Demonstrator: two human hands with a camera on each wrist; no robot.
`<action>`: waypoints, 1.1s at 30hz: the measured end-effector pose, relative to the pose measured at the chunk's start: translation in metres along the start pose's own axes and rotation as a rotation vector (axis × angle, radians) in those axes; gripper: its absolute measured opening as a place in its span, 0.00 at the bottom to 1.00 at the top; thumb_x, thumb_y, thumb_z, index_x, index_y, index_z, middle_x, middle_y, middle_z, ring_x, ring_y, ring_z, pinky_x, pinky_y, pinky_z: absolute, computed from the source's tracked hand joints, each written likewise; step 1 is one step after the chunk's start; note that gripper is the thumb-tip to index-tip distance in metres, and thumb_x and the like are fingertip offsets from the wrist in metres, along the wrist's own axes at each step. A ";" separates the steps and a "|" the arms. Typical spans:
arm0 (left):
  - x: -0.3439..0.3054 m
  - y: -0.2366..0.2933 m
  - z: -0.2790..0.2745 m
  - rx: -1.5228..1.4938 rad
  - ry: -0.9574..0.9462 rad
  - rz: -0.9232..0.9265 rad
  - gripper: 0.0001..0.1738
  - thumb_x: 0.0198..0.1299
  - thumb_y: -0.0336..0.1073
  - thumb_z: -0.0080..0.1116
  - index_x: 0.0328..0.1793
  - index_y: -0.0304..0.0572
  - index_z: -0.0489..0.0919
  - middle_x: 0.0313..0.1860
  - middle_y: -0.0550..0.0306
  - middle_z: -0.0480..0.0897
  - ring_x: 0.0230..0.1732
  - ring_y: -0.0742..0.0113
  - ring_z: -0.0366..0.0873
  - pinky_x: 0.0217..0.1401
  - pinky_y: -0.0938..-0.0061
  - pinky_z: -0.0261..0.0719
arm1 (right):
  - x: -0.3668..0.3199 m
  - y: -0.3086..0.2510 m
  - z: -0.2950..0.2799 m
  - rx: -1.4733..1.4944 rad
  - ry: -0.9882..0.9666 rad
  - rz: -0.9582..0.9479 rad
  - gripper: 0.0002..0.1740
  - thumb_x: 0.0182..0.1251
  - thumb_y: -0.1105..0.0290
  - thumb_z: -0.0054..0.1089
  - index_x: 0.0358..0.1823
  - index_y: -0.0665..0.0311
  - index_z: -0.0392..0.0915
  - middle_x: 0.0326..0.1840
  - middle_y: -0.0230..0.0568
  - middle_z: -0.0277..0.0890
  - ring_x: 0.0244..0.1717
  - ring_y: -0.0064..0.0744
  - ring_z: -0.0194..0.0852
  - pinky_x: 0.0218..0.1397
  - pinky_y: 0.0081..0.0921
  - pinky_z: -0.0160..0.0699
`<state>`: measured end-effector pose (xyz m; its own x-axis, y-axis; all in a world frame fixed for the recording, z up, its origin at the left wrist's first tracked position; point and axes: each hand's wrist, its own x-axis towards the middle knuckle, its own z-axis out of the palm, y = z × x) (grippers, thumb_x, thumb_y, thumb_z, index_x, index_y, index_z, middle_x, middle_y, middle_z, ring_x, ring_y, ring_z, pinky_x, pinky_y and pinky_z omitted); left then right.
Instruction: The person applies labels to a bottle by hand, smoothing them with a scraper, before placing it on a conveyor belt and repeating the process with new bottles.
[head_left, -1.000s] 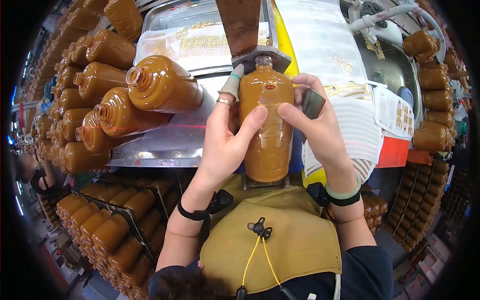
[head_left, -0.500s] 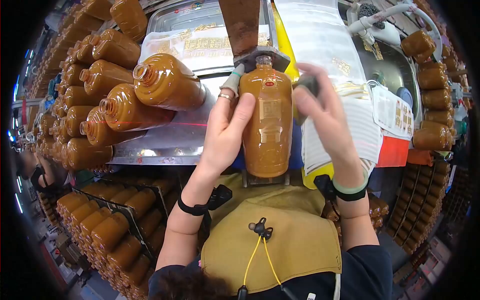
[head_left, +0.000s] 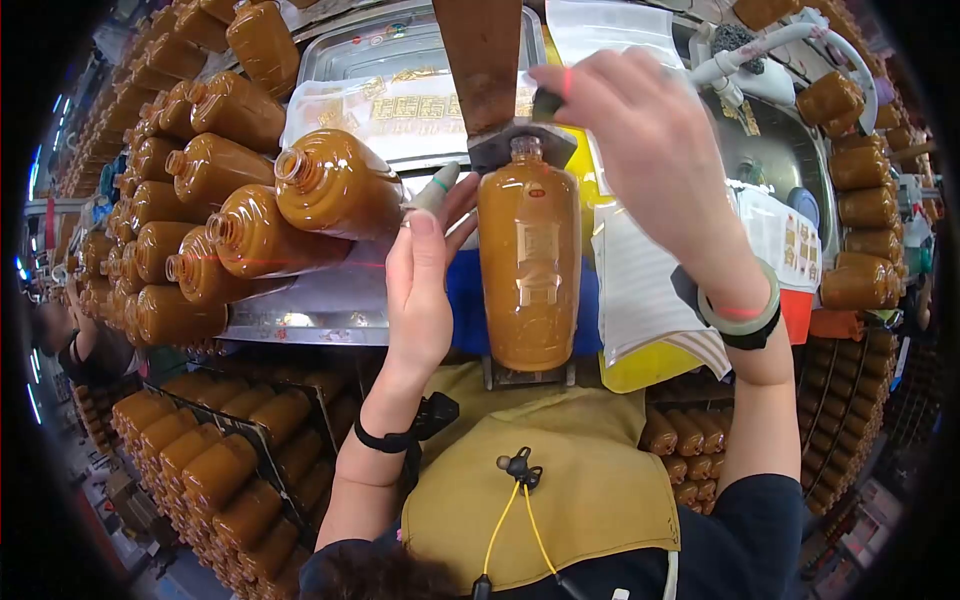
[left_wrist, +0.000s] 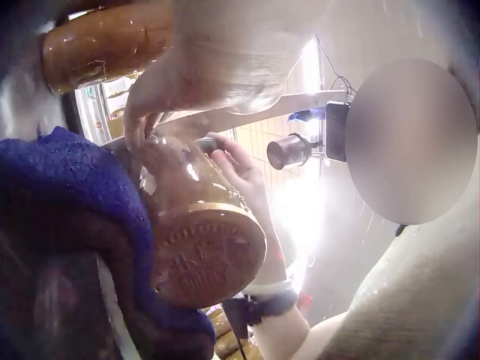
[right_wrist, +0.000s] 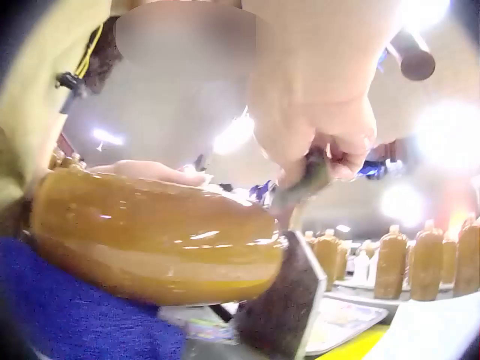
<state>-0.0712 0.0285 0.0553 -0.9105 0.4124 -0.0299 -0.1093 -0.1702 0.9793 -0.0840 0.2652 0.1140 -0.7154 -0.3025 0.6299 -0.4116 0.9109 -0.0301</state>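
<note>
An amber-brown glossy bottle [head_left: 529,270] lies with its neck against a dark metal bracket [head_left: 490,146]; a small red mark and square and arch-shaped panels show on its front. My left hand [head_left: 425,275] is just left of the bottle, fingers extended, with a grey cover on one finger. Whether it touches the bottle is unclear. Above and right of the bottle neck, my right hand [head_left: 650,135] pinches a small dark block [head_left: 546,104]. The right wrist view shows the block [right_wrist: 309,176] in the fingers. In the left wrist view, the bottle's embossed base [left_wrist: 210,257] faces the camera.
More brown bottles [head_left: 340,185] lie stacked at the left. A metal tray [head_left: 318,45] holds a sheet with gold decals. White sheets [head_left: 645,290] and a sink [head_left: 790,125] are at the right. Crates of bottles stand below. A rusty upright bar [head_left: 480,60] rises behind the bracket.
My right hand has left the bottle's right side and moved up past its neck with the dark block. My left hand has shifted left, its thumb off the bottle's front.
</note>
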 end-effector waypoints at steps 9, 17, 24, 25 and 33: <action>0.017 0.007 0.005 -0.002 -0.056 -0.082 0.27 0.84 0.44 0.42 0.77 0.30 0.70 0.73 0.44 0.76 0.75 0.58 0.72 0.77 0.58 0.70 | -0.023 -0.015 -0.003 0.473 -0.103 0.589 0.13 0.70 0.79 0.59 0.55 0.66 0.81 0.46 0.51 0.84 0.44 0.49 0.86 0.50 0.35 0.83; 0.026 0.014 0.018 -0.072 -0.063 -0.158 0.29 0.67 0.28 0.68 0.72 0.32 0.72 0.66 0.50 0.78 0.67 0.66 0.77 0.73 0.66 0.75 | -0.040 -0.034 -0.020 0.659 -0.142 0.803 0.14 0.69 0.81 0.51 0.54 0.70 0.79 0.41 0.43 0.80 0.41 0.33 0.80 0.48 0.28 0.79; 0.030 0.007 0.024 -0.013 -0.074 -0.078 0.26 0.66 0.27 0.68 0.69 0.33 0.73 0.63 0.52 0.79 0.64 0.67 0.78 0.70 0.68 0.76 | -0.040 -0.037 -0.013 0.789 -0.143 0.804 0.13 0.68 0.80 0.54 0.52 0.70 0.80 0.44 0.50 0.82 0.45 0.47 0.84 0.50 0.35 0.81; 0.030 0.007 0.024 -0.022 -0.071 -0.080 0.26 0.67 0.27 0.68 0.69 0.33 0.73 0.63 0.52 0.79 0.64 0.67 0.78 0.69 0.69 0.76 | -0.040 -0.037 -0.013 0.807 -0.128 0.811 0.13 0.67 0.81 0.54 0.52 0.70 0.80 0.44 0.50 0.82 0.45 0.46 0.84 0.50 0.35 0.80; 0.029 0.008 0.025 -0.045 -0.062 -0.095 0.25 0.67 0.27 0.67 0.69 0.33 0.74 0.63 0.51 0.80 0.63 0.67 0.78 0.69 0.69 0.76 | -0.036 -0.039 -0.020 0.602 -0.122 0.730 0.15 0.66 0.81 0.55 0.53 0.67 0.80 0.42 0.49 0.80 0.42 0.48 0.83 0.47 0.35 0.80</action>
<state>-0.0888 0.0614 0.0676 -0.8688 0.4831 -0.1087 -0.2133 -0.1669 0.9626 -0.0311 0.2466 0.1082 -0.9507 0.2250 0.2133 -0.0376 0.5993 -0.7996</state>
